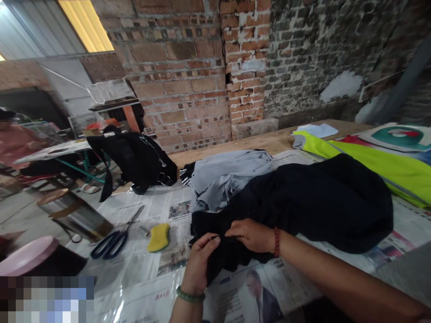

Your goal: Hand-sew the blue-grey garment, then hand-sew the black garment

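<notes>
A dark garment (323, 197), black or very dark navy, lies bunched across the newspaper-covered table. My left hand (202, 255), with a green bead bracelet at the wrist, pinches the garment's near left part between thumb and fingers. Just right of it, my right hand (251, 234) is closed on the same dark cloth, a red bead bracelet on its wrist. The two hands are close together with a short stretch of fabric between them. Whether anything small sits in the fingertips cannot be made out. Behind the garment rests a folded grey cloth (232, 172).
Left on the table are scissors (116, 240), a yellow sponge (158, 237), a metal canister (76, 215), a pink-lidded container (33, 258) and a black bag (134, 159). At right lie a neon-yellow garment (367, 163) and an iron (400, 136). A person (20, 143) sits far left.
</notes>
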{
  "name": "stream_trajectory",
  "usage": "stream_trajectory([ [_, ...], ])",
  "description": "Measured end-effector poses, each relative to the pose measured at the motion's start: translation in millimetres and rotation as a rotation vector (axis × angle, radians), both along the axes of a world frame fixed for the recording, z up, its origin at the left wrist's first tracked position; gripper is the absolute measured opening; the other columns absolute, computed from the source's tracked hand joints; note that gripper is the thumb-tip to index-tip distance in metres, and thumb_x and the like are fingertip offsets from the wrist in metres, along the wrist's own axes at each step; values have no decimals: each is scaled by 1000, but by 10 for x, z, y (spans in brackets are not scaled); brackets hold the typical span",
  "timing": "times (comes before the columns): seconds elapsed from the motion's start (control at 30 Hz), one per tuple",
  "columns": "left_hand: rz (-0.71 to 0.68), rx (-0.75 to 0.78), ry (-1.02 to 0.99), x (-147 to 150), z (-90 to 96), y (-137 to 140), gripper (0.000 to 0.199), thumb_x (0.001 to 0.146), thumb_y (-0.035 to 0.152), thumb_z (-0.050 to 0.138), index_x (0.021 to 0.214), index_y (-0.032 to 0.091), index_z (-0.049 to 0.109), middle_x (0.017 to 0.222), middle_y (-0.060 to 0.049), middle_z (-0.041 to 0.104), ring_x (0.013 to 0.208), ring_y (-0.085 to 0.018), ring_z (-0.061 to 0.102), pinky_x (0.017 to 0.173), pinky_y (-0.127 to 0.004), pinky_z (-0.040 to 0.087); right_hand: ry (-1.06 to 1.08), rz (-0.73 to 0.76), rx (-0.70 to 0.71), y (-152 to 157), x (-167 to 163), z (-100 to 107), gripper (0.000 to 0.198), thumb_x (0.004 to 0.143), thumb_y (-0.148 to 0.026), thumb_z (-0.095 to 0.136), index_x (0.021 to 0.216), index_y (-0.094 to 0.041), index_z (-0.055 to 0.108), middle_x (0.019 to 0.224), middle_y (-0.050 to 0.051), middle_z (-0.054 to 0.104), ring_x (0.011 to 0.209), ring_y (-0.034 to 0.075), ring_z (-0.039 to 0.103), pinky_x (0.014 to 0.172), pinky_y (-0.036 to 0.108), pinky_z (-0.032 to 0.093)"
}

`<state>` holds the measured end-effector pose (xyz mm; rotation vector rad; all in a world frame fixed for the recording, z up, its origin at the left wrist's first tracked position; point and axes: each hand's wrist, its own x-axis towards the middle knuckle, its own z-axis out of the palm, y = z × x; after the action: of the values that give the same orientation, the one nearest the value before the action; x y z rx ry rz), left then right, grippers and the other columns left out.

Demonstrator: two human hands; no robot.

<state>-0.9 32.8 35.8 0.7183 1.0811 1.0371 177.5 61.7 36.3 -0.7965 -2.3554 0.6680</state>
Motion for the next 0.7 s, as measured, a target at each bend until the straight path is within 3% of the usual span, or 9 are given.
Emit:
stream_trajectory([
  [0.3,-26,68,62,-15,-54,14,21,56,30,75,70,18,65,57,3,63,50,-10,54,50,-18,40,46,-70,-38,-31,-60,-66,20,81,-11,42,91,-17,59,80,3,63,74,12,59,66,20,42],
  [0.47,-17,114,134,18,-76,30,21,55,30,75,69,17,66,57,4,61,51,-9,51,49,-17,38,51,-149,-77,-96,-125,-84,17,78,-8,43,83,-17,56,72,2,62,66,13,59,59,20,41],
  [0.57,-14,121,156,37,-77,35,21,55,30,74,69,16,66,58,3,62,53,-10,53,51,-18,40,79,-159,-94,-98,-154,-69,21,77,-7,42,91,-18,52,71,0,62,66,13,59,60,20,42],
  [0.7,9,76,148,37,-73,34,19,55,30,74,68,17,66,60,2,64,55,-12,55,53,-19,42,115,-173,-39,-33,-84,-24,33,78,-4,37,105,-19,48,93,5,61,84,14,58,73,25,43],
])
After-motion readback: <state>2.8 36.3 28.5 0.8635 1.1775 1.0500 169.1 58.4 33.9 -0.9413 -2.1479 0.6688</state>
